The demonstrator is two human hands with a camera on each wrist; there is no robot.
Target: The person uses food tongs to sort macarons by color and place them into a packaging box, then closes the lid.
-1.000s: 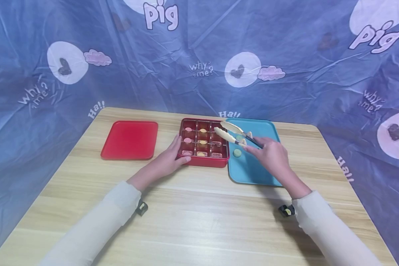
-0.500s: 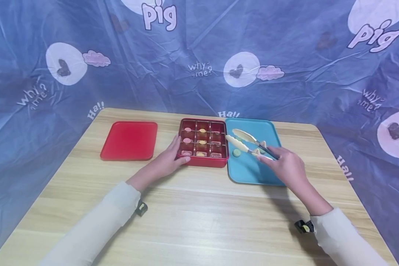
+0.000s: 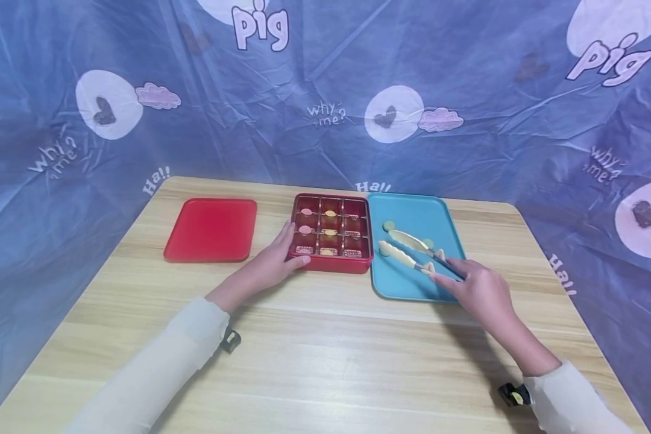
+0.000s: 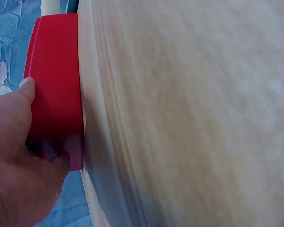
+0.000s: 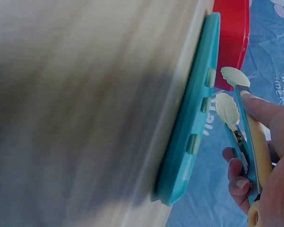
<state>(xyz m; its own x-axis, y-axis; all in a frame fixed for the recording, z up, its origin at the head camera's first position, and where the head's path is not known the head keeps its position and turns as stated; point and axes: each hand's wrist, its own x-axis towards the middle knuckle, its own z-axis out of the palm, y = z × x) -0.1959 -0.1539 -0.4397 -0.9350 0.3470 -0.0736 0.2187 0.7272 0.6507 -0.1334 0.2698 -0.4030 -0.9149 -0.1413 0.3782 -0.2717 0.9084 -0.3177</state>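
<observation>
Green discs (image 3: 388,226), three: set flat on blue tray (image 3: 412,208); judged light, perhaps crumbly, best taken lightly by opposite edges
Tongs (image 3: 397,254): held above tray, tips spread; judged stiff; handles clamped by fingers and thumb of right hand (image 3: 487,292)
Red box (image 3: 336,264): placed beside tray; pink and yellow pieces (image 3: 330,232) held in compartments; corner touched by left hand (image 3: 273,259), thumb apart from fingers
Red panel (image 3: 210,230): laid at far left
</observation>
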